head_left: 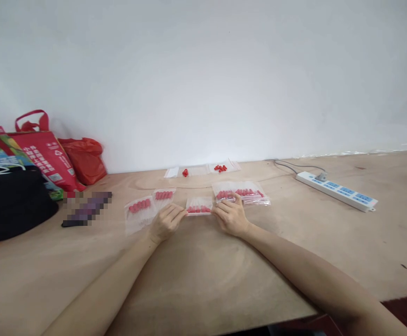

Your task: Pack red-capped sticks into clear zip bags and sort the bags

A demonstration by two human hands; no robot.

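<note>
A small clear plastic bag (pixel 199 206) with a row of red pieces inside lies flat on the wooden table (pixel 196 270). My left hand (pixel 167 221) pinches its left edge and my right hand (pixel 230 215) pinches its right edge. Two more filled bags (pixel 147 207) lie to the left of my left hand. A stack of filled bags (pixel 245 192) sits just behind my right hand. Further back, loose red pieces (pixel 220 168) and a single red piece (pixel 185 172) rest on flat empty bags (pixel 203 170) near the wall.
A white power strip (pixel 336 190) with its cable lies at the right. Red shopping bags (pixel 49 156) and a black bag (pixel 10 200) stand at the left by the wall. A dark blurred object (pixel 87 209) lies beside them.
</note>
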